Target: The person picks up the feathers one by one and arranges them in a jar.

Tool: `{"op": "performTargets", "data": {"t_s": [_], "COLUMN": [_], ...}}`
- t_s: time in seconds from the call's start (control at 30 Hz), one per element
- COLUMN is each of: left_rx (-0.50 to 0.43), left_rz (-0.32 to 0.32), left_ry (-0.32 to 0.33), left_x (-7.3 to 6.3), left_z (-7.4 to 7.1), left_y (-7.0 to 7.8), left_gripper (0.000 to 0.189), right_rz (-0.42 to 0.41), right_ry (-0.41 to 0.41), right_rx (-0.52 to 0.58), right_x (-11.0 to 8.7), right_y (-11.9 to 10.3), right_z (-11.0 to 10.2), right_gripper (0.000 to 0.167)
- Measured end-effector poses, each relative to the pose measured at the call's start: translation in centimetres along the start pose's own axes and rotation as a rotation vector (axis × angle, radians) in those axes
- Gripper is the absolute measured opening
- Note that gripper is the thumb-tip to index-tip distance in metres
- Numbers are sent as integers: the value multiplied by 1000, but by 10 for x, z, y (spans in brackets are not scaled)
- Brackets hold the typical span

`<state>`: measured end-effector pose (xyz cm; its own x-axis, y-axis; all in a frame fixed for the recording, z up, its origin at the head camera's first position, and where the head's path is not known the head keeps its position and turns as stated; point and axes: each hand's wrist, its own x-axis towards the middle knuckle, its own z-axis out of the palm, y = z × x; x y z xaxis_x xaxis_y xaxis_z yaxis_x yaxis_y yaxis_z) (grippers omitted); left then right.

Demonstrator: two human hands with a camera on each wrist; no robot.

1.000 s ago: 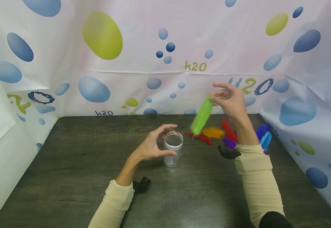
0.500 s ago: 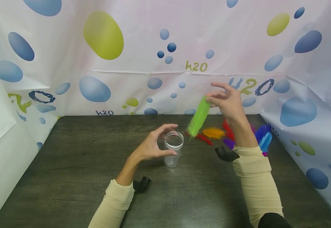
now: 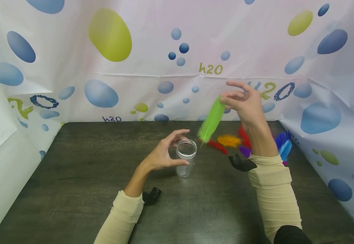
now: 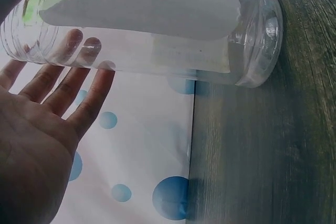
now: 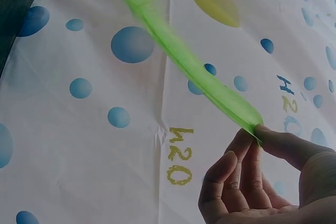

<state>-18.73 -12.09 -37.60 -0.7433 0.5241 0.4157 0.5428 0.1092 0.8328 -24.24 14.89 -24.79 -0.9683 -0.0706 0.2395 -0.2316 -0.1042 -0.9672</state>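
Note:
A clear jar [image 3: 185,169] without a lid stands upright on the dark table. My left hand [image 3: 160,154] holds it near the top, thumb in front and fingers behind. Through the jar's wall [image 4: 131,51], the left wrist view shows some fingertips of that hand [image 4: 47,124]. Higher up and to the right, my right hand [image 3: 247,106] pinches a bright green feather [image 3: 212,120] by one end. The feather hangs slanting down and left, its fluffy end right of the jar's rim. Thumb and fingers meet on the feather [image 5: 197,77] in the right wrist view.
Behind the right forearm lie several feathers: an orange feather [image 3: 229,140], a red feather [image 3: 218,147], a purple feather [image 3: 245,151] and a light blue feather [image 3: 285,149]. A patterned sheet [image 3: 146,61] bounds the table [image 3: 88,169] at the back and sides.
My right hand has carried the green feather a little to the left, toward the jar. The left hand keeps its place at the jar; the head view has shifted slightly.

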Motion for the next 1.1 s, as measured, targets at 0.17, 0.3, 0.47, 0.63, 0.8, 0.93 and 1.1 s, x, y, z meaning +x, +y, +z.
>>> {"op": "performTargets", "data": {"t_s": [0.17,0.3,0.47,0.63,0.8,0.93,1.1], "left_rx": [-7,-10,-22,-26,-27,-35,-25], "left_rz": [-3,-5,-7,-3,-13,-8,-10], "left_ry": [0,0,-3,-3,-3,-11,-12], "left_x": [1,2,1,1,0,1,2], "left_z": [-1,-1,0,1,1,1,2], "left_y": [-1,-1,-1,-2,-1,-1,-3], "left_gripper": [96,96,95,94,93,93,92], "right_rz": [-1,5,12,6,-5,-16,-17], "right_ry": [7,12,17,6,-23,-47,-68], "right_rx": [14,30,68,89,97,84,33], "right_x": [1,2,2,1,3,3,2], "right_y": [-4,-6,-9,-10,-9,-6,-2], "right_z": [2,4,5,8,14,20,27], "right_gripper": [45,47,47,46,43,41,42]}}
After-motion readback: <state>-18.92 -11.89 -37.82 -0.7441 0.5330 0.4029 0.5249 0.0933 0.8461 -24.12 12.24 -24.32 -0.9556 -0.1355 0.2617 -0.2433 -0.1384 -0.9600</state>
